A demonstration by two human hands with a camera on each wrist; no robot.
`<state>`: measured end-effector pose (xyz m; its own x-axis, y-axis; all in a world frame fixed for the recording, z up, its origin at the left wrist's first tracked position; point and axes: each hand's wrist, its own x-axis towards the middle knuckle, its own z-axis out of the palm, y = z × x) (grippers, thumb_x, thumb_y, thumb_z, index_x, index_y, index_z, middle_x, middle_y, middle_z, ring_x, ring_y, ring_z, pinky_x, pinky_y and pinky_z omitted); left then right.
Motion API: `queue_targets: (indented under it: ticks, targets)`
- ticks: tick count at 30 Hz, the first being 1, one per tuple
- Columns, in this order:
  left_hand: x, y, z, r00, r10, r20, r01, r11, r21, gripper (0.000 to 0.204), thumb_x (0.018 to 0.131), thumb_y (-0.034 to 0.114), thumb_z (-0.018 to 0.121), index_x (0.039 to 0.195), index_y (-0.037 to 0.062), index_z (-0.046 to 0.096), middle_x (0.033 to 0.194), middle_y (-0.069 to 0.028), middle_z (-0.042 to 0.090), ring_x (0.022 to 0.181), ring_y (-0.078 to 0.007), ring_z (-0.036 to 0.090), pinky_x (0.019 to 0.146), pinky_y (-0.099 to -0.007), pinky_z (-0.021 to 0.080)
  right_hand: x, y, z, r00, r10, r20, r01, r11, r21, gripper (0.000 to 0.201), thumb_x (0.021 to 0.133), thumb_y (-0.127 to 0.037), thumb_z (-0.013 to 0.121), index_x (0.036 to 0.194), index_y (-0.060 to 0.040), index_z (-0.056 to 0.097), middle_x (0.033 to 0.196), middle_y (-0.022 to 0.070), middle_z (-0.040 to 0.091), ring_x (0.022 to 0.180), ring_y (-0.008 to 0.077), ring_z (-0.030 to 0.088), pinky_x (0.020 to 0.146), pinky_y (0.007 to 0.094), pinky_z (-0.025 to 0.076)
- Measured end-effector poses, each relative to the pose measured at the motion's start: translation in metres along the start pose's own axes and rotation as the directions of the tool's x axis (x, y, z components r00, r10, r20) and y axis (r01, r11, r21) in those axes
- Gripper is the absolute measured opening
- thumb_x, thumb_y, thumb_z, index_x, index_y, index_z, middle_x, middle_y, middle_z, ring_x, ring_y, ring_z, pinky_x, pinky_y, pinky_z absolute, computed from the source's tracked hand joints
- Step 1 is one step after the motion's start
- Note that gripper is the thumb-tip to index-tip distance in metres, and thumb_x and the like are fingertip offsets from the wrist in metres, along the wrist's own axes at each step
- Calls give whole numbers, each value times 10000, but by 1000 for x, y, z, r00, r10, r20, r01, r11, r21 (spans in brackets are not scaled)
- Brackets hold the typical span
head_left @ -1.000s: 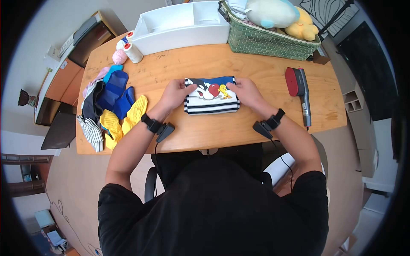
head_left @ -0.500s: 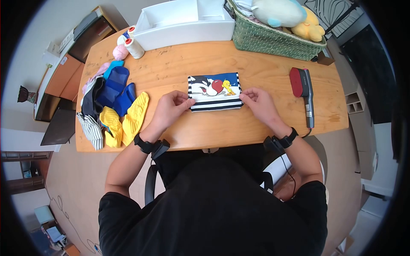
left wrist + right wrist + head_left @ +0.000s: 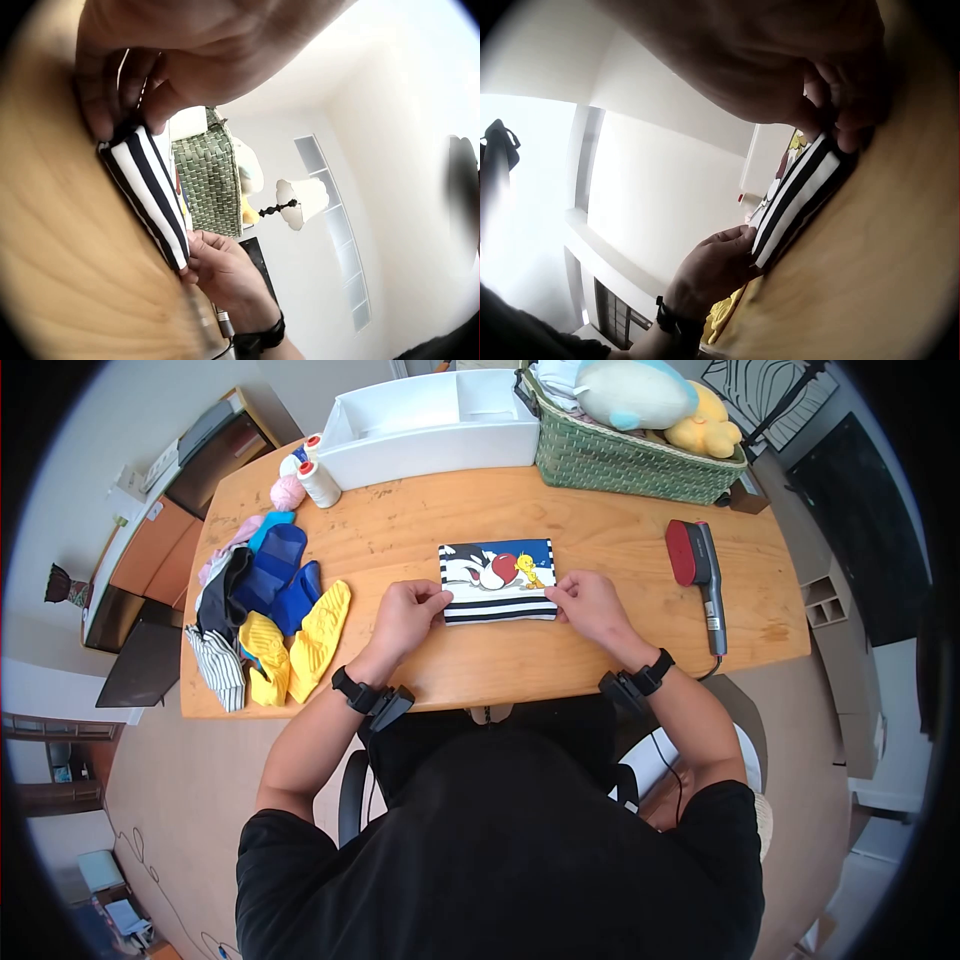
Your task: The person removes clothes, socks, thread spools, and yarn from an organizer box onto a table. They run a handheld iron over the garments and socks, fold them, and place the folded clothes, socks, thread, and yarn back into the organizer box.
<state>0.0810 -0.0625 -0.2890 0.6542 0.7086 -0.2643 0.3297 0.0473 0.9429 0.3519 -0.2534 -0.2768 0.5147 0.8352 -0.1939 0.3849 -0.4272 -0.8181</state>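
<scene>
A folded piece of fabric (image 3: 500, 605) lies on the table in front of the person, printed with a cartoon cat and a yellow bird above black and white stripes. The left hand (image 3: 405, 618) pinches its near left corner between thumb and fingers. At the near right corner, the right hand (image 3: 592, 608) has the edge pinched in the same way. In the left wrist view the striped near edge (image 3: 150, 199) shows as a thick, layered fold. The right wrist view shows those stripes (image 3: 799, 202) running between both hands, close along the tabletop.
Left on the table (image 3: 400, 510) are yellow socks (image 3: 318, 645), blue fabric (image 3: 272, 570) and other small clothes. Thread spools (image 3: 320, 485) stand behind them. A white divided box (image 3: 430, 455) and a green woven basket (image 3: 630, 465) with plush toys line the back. A red-and-grey handheld steamer (image 3: 705, 575) lies right.
Both hands have slid from the upper sides of the fabric down to its near corners, thumbs coming off the print. The fabric has stayed in nearly the same place.
</scene>
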Motion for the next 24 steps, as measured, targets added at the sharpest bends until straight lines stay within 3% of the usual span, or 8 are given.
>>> queue_targets:
  ticks: [6, 8, 9, 11, 12, 14, 15, 24]
  targets:
    - [-5, 24, -10, 1000, 6, -4, -3, 872, 490, 299, 1086, 233, 839, 1190, -47, 818, 1029, -142, 832, 838, -153, 748, 747, -309, 600, -3, -7, -10, 939, -323, -120, 241, 864, -442, 264, 1067, -235, 781, 1044, 28, 780, 920, 214, 805, 853, 457, 745, 837, 544, 617]
    - [-11, 27, -9, 870, 487, -72, -341, 702, 625, 665, 991, 364, 915, 1463, -60, 716, 1413, -318, 742, 1162, -379, 781, 971, -477, 627, -14, -36, -14, 905, -402, -139, 311, 848, -430, 311, 1078, -261, 770, 1188, 30, 754, 1091, 234, 795, 980, 444, 751, 913, 543, 612]
    - [-11, 30, -4, 872, 485, -72, -340, 703, 624, 665, 991, 364, 915, 1463, -60, 716, 1413, -318, 742, 1162, -379, 781, 971, -477, 627, -17, -45, -10, 866, -474, -157, 377, 827, -418, 401, 1090, -287, 758, 1332, 33, 729, 1263, 253, 786, 1107, 431, 758, 989, 543, 607]
    - [-11, 42, 18, 704, 684, 194, -516, 305, 800, 1067, 974, 603, 876, 1683, -90, 479, 1749, -372, 444, 1602, -506, 497, 1265, -580, 482, -10, -49, 11, 786, -611, -93, 472, 691, -548, 545, 1110, -349, 730, 1481, 37, 633, 1454, 267, 686, 1297, 434, 680, 1103, 553, 552]
    - [-10, 44, 30, 703, 684, 194, -516, 304, 801, 1067, 974, 603, 876, 1683, -90, 479, 1749, -372, 444, 1602, -506, 497, 1265, -580, 482, -4, -47, 19, 686, -728, -11, 542, 521, -659, 696, 1130, -412, 701, 1631, 41, 537, 1646, 280, 585, 1486, 437, 603, 1216, 564, 498]
    - [-5, 48, 50, 821, 436, 368, -458, 120, 881, 1372, 928, 860, 746, 1767, -123, 284, 1844, -379, 271, 1751, -530, 214, 1375, -698, 250, 14, -21, 40, 719, -688, 94, 536, 463, -707, 797, 1137, -482, 670, 1691, 53, 461, 1732, 274, 492, 1599, 430, 477, 1283, 595, 411]
    - [3, 39, 51, 821, 437, 368, -457, 117, 882, 1372, 928, 860, 746, 1767, -123, 284, 1844, -379, 271, 1751, -530, 214, 1375, -698, 250, 21, -14, 47, 751, -630, 197, 533, 402, -745, 901, 1144, -551, 639, 1750, 64, 384, 1818, 268, 399, 1711, 423, 351, 1351, 626, 325]
    - [15, -1, 40, 821, 438, 367, -491, 211, 845, 1425, 949, 940, 630, 1753, -172, 246, 1856, -405, 213, 1765, -524, 173, 1359, -753, 217, 26, -6, 27, 842, -482, 243, 508, 553, -661, 1083, 1118, -671, 620, 1813, 56, 219, 1900, 260, 241, 1783, 401, 201, 1418, 619, 211]
